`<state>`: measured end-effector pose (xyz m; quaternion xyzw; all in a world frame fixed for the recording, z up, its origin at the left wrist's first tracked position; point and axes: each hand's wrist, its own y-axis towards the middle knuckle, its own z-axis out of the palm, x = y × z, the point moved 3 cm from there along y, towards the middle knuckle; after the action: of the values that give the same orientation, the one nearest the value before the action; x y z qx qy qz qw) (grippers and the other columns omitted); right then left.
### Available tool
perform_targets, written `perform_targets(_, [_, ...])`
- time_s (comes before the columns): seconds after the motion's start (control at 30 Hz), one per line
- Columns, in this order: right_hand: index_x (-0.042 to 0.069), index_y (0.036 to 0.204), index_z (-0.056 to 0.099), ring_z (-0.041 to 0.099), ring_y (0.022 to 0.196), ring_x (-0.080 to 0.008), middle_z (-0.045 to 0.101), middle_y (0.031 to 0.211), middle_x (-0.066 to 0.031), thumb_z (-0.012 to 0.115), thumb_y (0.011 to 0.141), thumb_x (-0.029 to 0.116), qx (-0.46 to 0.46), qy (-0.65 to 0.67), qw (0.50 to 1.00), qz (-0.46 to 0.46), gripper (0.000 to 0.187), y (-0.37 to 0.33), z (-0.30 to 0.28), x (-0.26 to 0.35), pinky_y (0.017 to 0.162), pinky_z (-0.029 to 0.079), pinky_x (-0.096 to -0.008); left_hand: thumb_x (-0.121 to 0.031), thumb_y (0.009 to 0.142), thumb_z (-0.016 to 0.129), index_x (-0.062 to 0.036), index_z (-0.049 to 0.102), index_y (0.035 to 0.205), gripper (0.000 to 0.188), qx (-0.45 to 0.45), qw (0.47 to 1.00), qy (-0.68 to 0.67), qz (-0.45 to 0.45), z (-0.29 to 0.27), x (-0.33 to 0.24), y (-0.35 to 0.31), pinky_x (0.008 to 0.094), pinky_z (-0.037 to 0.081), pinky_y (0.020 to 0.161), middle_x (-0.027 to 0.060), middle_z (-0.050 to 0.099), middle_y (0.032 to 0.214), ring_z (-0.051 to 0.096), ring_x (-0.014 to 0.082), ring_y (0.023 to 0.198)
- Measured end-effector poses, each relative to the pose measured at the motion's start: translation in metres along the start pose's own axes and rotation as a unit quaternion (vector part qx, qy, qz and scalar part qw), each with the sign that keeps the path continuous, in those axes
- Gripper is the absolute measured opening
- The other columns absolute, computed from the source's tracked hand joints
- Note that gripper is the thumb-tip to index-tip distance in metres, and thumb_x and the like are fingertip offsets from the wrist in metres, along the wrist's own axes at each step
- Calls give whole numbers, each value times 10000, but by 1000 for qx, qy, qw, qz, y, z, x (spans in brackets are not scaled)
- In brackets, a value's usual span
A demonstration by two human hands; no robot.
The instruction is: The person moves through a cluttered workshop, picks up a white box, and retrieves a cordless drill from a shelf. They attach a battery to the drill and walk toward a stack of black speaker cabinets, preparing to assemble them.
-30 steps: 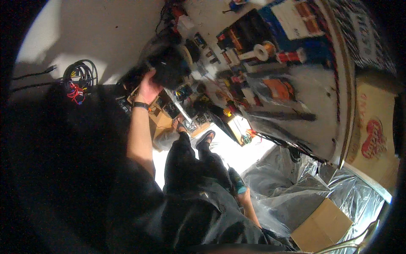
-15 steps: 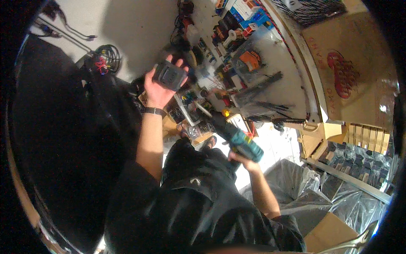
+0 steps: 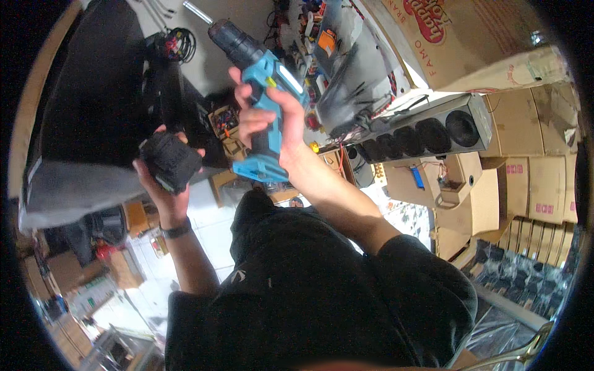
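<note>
My right hand (image 3: 289,120) is wrapped around the grip of a teal and black cordless drill (image 3: 260,166), raised in front of me. The drill's black chuck (image 3: 235,42) points to the far left with a silver bit (image 3: 197,11) in it. At the lower end of the grip, the teal foot is bare. To the left and a little lower, my left hand (image 3: 167,201) holds a blocky black battery pack (image 3: 173,162) from beneath, fingertips showing past its far edge. The drill and the battery pack are apart.
A large dark panel (image 3: 93,105) stands at left, with coiled cable (image 3: 179,46) beyond it. The cluttered bench (image 3: 365,68) runs at far right. A long speaker box (image 3: 427,133) with round black cones and several cardboard boxes (image 3: 520,117) are at right. White tiled floor (image 3: 210,216) shows below.
The drill has risen and swung left, from low at my right to in front of me. My left hand has come lower and left with the battery pack. The view has turned.
</note>
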<state>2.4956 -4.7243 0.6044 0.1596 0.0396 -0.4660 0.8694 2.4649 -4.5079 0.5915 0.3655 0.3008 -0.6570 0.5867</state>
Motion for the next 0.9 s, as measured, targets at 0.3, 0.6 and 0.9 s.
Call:
perform_targets(0.3, [2, 1341, 477, 568, 643, -31, 629, 1048, -4, 650, 819, 73, -64, 120, 989, 59, 555, -38, 5, -38, 664, 492, -199, -812, 802, 467, -55, 431, 1329, 923, -56, 989, -102, 94, 68, 20, -138, 435, 620, 729, 186, 557, 1102, 662, 278, 887])
perform_targets(0.6, [-22, 1350, 454, 563, 666, -44, 614, 1077, -41, 630, 833, 84, -37, 28, 998, 50, 557, -70, 21, -46, 670, 478, -216, -811, 848, 355, -70, 467, 1328, 890, -57, 986, -128, 92, 95, 37, -160, 485, 592, 778, 187, 585, 1130, 630, 294, 1007])
perform_targets(0.9, [27, 1339, 479, 596, 664, -150, 648, 1057, -90, 591, 852, 90, -176, -440, 875, -94, 503, -111, 9, 5, 633, 504, -292, -823, 842, 326, -119, 458, 1380, 896, -98, 987, -124, 16, 81, 58, -116, 478, 422, 1031, 126, 590, 1244, 556, 262, 1173])
